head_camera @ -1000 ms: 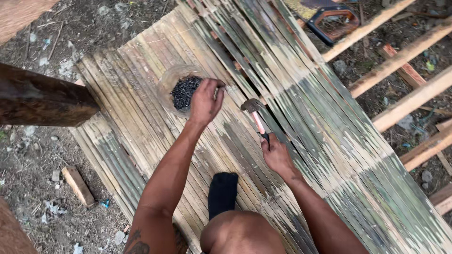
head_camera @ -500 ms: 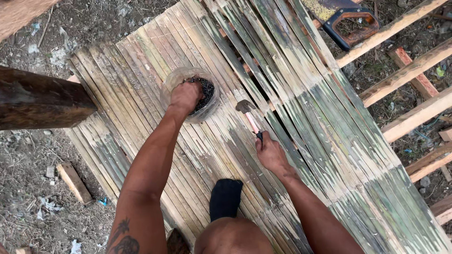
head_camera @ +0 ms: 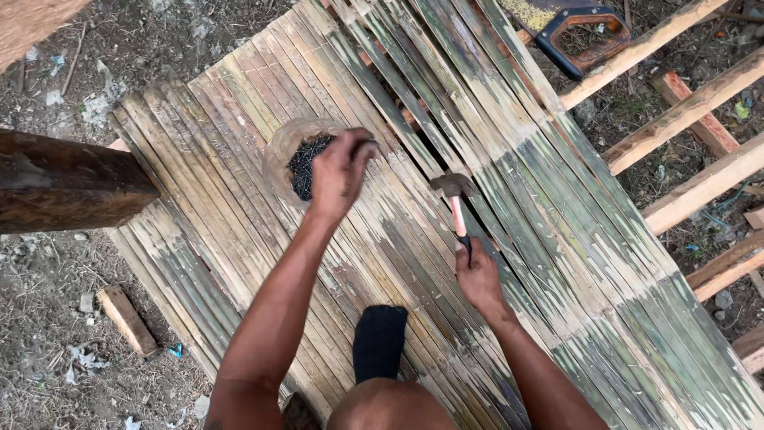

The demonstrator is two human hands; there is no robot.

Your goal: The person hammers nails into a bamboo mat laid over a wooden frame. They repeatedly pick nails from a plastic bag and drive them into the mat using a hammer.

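L hand (head_camera: 341, 171) sits over clear container of dark nails (head_camera: 293, 163), fingers pinched; can't tell if grip holds a nail. Container near bamboo mat's (head_camera: 239, 199) left edge. R hand (head_camera: 480, 279), right of container, grip clenched on hammer (head_camera: 455, 203). Bare mat between them.

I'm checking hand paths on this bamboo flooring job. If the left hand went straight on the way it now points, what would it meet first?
The left hand points forward over the clear plastic bag of dark nails. Going straight on, it would probably meet the flattened bamboo-strip mat just past the bag's rim; its height above the mat is unclear.
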